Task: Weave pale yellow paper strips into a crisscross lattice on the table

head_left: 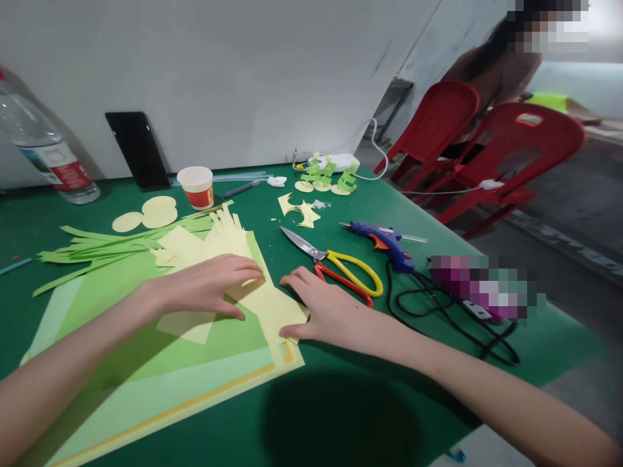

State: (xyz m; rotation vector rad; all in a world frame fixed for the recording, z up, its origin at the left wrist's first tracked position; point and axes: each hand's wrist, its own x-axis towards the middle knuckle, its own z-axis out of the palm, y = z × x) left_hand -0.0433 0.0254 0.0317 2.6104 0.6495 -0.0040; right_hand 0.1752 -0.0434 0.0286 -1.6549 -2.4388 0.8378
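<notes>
At the near edge of the green table (350,415), I have both forearms coming in low from the bottom corners, meeting over a stack of green and yellow card sheets (170,373).

The left hand (204,287) lies palm down. Its fingers are stretched out flat and close together, pointing right, and its thumb is tucked along the near side. It rests on a pale yellow paper piece (272,306) that lies on top of the stack.

The right hand (331,312) is also palm down and comes in from the other side. Its fingers are loosely together and point left, with their tips on the far right edge of the same yellow piece. Its thumb sits at the paper's near edge. I cannot tell whether that thumb grips the edge or only rests against it. The yellow piece spans the gap between the two hands, touching both.

Yellow-handled scissors (343,271) lie open just beside the right hand. A blue glue gun (384,241) lies beyond them, its black cord (438,314) looping to the right. Green paper strips (97,251) fan out past the left hand, with yellow paper circles (146,214) and a paper cup (196,187) further back.
</notes>
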